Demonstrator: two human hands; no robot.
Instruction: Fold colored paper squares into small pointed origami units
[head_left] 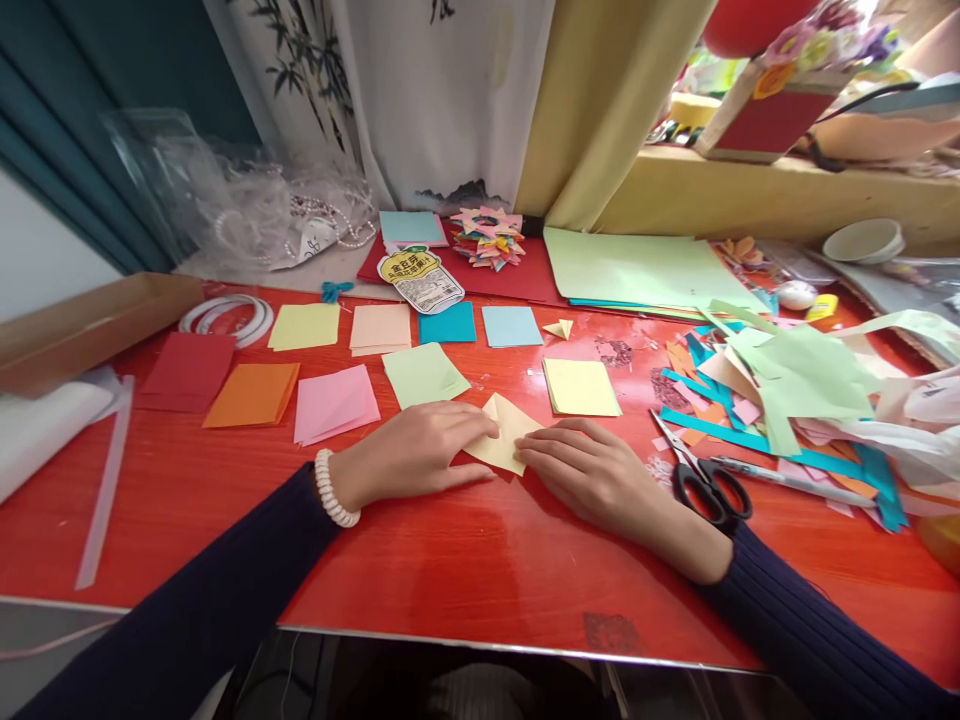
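Note:
A pale yellow square of paper point(504, 432) with fold creases lies on the red table, turned like a diamond. My left hand point(412, 450), with a cream coiled band at the wrist, grips its left side, fingers on top and thumb near the lower edge. On the opposite side, the fingertips of my right hand point(592, 470) are closed on the paper's right edge. Just behind my left hand is a light green paper stack point(426, 377). A yellow paper stack point(582, 387) sits beyond my right hand, and a small folded yellow piece point(559, 329) stands behind it.
Black-handled scissors point(709, 485) and a pen point(795, 480) lie beside my right forearm, by a heap of paper scraps point(802, 380). Pink point(337, 403), orange point(251, 394) and red point(187, 370) paper stacks spread leftward. A colourful folded-paper ring point(487, 238) sits at the back.

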